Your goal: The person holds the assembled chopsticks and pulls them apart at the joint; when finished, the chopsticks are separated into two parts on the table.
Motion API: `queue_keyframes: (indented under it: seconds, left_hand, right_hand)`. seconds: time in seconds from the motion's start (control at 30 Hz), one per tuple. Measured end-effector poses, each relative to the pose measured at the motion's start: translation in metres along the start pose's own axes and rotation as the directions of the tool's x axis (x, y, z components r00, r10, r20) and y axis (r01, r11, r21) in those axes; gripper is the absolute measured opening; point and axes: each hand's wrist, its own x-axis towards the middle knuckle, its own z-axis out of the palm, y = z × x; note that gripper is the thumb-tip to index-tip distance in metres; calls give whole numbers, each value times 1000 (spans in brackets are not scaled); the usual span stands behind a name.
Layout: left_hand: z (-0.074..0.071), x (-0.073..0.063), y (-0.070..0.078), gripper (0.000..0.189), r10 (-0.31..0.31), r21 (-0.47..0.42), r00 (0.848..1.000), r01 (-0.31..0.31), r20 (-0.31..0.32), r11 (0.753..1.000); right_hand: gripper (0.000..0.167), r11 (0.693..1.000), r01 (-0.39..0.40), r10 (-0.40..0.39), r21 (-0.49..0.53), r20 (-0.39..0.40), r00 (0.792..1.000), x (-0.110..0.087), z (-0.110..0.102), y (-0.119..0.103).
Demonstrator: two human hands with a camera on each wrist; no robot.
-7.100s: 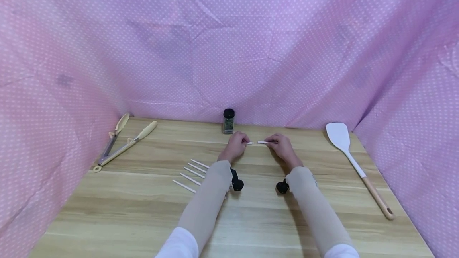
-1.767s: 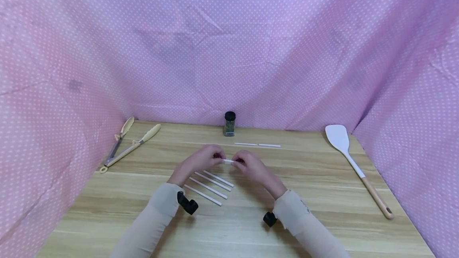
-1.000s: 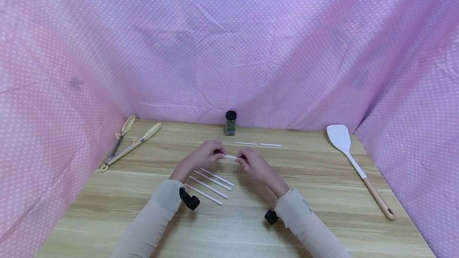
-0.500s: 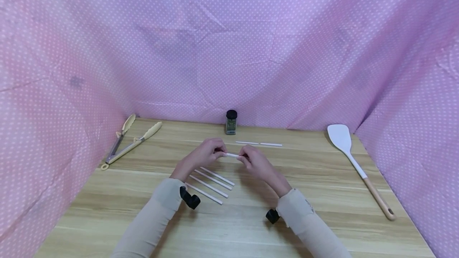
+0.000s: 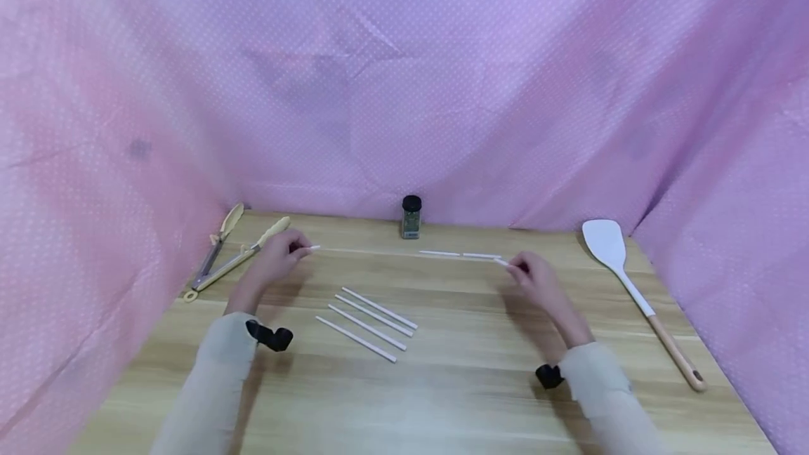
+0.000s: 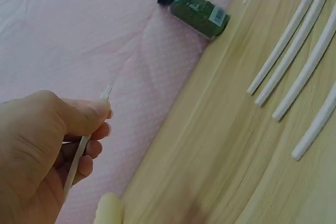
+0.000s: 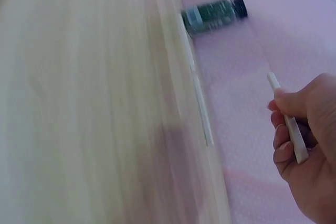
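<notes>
My left hand [image 5: 278, 256] pinches a short piece of white stick [image 6: 79, 163] between thumb and fingers, near the tongs; the piece's tip looks ragged in the left wrist view. On the right, my right hand [image 5: 536, 281] grips another short white stick piece [image 7: 295, 137], its thumb pressed on it. Both hands are raised above the table, wide apart. Between them lie several long white sticks [image 5: 360, 339] side by side, slanted. Two shorter white pieces lie end to end farther back, a left one [image 5: 439, 253] and a right one [image 5: 482, 255].
A black-capped jar of green flakes [image 5: 411, 218] stands at the back of the wooden table [image 5: 411, 406]. Spread cream-tipped tongs [image 5: 221, 269] lie at the left, and a white spatula [image 5: 604, 244] with a wooden handle at the right. Pink dotted cloth [image 5: 404, 90] surrounds the table.
Earlier both hands held one white stick together over the middle. Now it is in two pieces, the left hand swung left with one, the right hand right with the other.
</notes>
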Motion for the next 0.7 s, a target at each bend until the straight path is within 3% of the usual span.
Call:
queue_keyframes:
  seconds: [0.1,0.27,0.43,0.7]
  left_hand:
    - [4,2,1,8,28,-28,999,-27,19,999]
    - [30,7,18,8,93,-93,993,-86,68,992]
    - [56,15,38,7,100,-129,985,-81,142,988]
    - [102,36,67,15,127,-102,959,-104,253,989]
  right_hand:
    - [6,999,-50,49,-2,-14,999,1,-13,11]
    - [7,996,-84,84,-11,26,996,3,-15,14]
    - [10,997,-81,81,-4,58,995,1,-14,18]
    - [6,998,-43,47,-42,91,995,1,-8,32]
